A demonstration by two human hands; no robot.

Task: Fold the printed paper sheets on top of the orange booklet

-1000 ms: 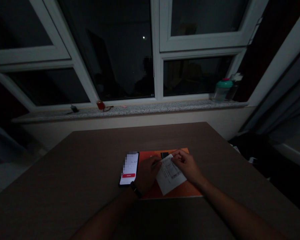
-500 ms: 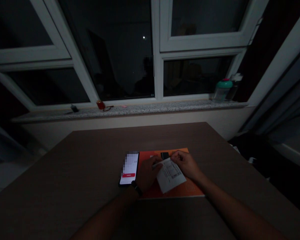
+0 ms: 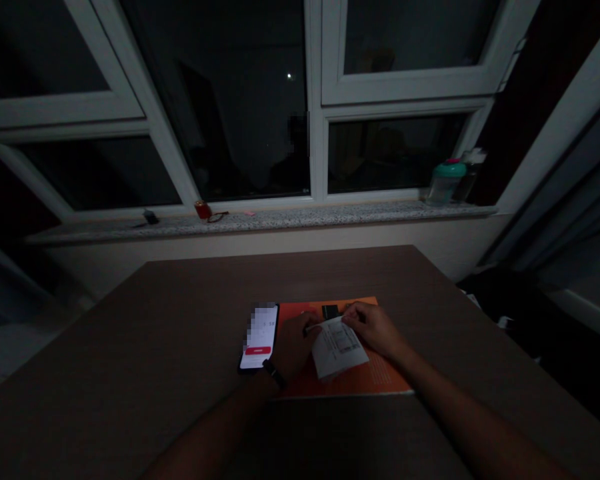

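The left hand (image 3: pixel 293 347) and right hand (image 3: pixel 373 330) pinch opposite edges of a thin white paper slip (image 3: pixel 337 350) between curled fingers, over a flat orange booklet (image 3: pixel 385 377) on the smooth brown table (image 3: pixel 130 347), just beside a glossy phone (image 3: pixel 259 337).

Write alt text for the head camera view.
The left hand and right hand hold a white printed paper slip over an orange booklet on a brown table, beside a lit smartphone. A black wristband circles the left wrist. Beyond, a speckled stone windowsill carries a teal-lidded bottle.
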